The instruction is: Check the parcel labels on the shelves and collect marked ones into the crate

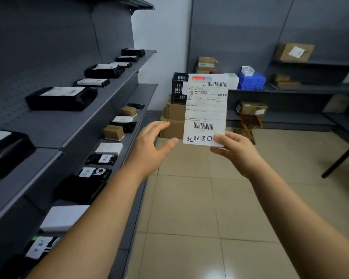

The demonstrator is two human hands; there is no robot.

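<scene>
- The long dark grey metal shelves [101, 109] run along the left wall, with two levels plainly in view.
- The floor of pale beige tiles [199, 208] fills the lower middle.
- More dark grey shelves [310, 89] stand at the back right, with brown cardboard boxes [295, 51] and a blue plastic basket [251, 81] on them.
- A pile of brown cardboard boxes [172, 121] sits on the floor in the far corner, and the black plastic crate with holes [178, 88] sits on top of the pile.
- Black plastic parcel bags with white labels [61, 97] lie in a row on the upper left shelf; black bags, white packets and small brown boxes lie on the lower one.
- The white paper parcel label with two barcodes and black handwriting at the bottom [206, 109] is held up in the air, in front of the crate.
- The right hand [233, 150] pinches the label's bottom right corner, thumb on the front.
- The left hand [149, 147] is spread wide and holds nothing, just beside the label's bottom left edge, not touching it.
</scene>
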